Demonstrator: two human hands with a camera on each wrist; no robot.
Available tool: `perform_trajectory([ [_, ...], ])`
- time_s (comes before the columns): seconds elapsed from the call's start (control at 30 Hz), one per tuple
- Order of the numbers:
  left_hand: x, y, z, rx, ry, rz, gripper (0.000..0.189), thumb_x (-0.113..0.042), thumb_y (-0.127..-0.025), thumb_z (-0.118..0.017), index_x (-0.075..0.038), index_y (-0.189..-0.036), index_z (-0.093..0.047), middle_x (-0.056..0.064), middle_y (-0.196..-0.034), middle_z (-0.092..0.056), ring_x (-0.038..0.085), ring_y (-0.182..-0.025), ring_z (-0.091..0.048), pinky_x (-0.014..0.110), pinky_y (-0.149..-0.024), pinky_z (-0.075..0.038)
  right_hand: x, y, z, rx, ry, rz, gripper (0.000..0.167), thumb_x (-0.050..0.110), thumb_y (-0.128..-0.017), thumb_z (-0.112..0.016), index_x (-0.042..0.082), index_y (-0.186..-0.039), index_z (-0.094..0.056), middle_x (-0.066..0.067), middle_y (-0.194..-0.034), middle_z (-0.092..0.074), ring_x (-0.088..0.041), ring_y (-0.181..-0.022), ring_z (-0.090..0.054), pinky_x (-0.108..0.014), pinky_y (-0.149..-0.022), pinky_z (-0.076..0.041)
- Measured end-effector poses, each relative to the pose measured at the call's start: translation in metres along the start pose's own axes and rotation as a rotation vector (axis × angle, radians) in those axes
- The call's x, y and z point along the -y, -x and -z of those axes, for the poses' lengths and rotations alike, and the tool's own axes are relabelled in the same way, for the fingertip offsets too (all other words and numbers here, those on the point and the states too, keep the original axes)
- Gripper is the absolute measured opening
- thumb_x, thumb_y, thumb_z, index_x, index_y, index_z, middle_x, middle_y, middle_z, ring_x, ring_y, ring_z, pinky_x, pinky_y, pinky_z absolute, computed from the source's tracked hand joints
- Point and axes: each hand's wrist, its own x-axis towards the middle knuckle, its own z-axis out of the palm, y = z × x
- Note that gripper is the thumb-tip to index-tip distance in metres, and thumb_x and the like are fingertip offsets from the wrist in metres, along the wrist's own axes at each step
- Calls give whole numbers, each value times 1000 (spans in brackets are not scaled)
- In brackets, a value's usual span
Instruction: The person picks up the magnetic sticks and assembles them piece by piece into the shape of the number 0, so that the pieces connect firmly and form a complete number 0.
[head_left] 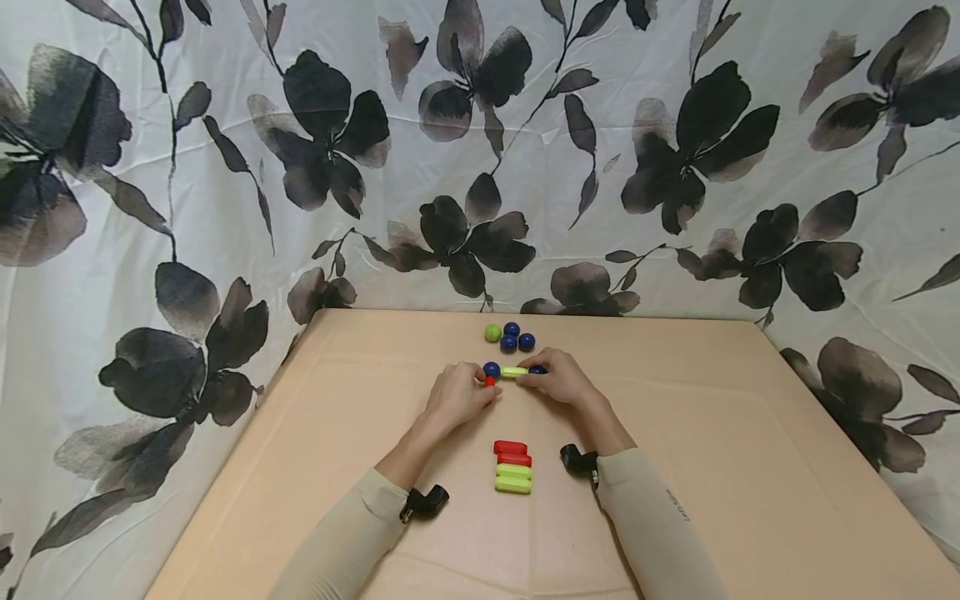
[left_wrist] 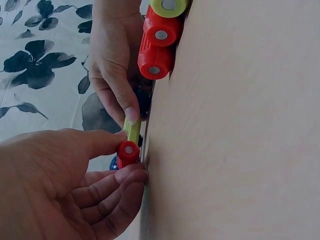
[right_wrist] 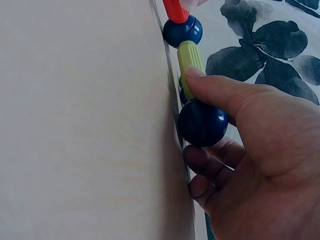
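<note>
My left hand point(head_left: 455, 393) pinches a short red magnetic rod point(left_wrist: 128, 152) between thumb and fingers. The far end of that rod meets a blue ball point(head_left: 491, 369). From the same ball a yellow-green magnetic rod point(right_wrist: 189, 60) runs to the right, where a second blue ball point(right_wrist: 202, 123) sits at its other end. Thumb and fingers of my right hand point(head_left: 564, 382) grip this yellow-green rod near the second ball. In the right wrist view the red rod point(right_wrist: 176, 10) shows at the top against the first ball.
Behind the hands lie a green ball point(head_left: 492, 333) and three blue balls point(head_left: 508, 343) in a cluster. Nearer on the tan table point(head_left: 750, 467) two red rods point(head_left: 512, 454) and two yellow-green rods point(head_left: 513, 478) lie side by side. A floral cloth point(head_left: 570, 175) hangs beyond the table's far edge.
</note>
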Motion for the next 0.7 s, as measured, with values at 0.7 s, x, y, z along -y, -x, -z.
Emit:
perform_trajectory([
  [0.7, -2, 5, 7, -39, -96, -19, 36, -47, -91, -79, -11, -99, -75, -6, -63, -62, 13, -57, -57, 29, -51, -40, 2, 3, -3, -14, 8, 13, 24, 27, -91, -82, 15, -113, -82, -5, -101, -71, -20, -88, -55, -33, -78, -42],
])
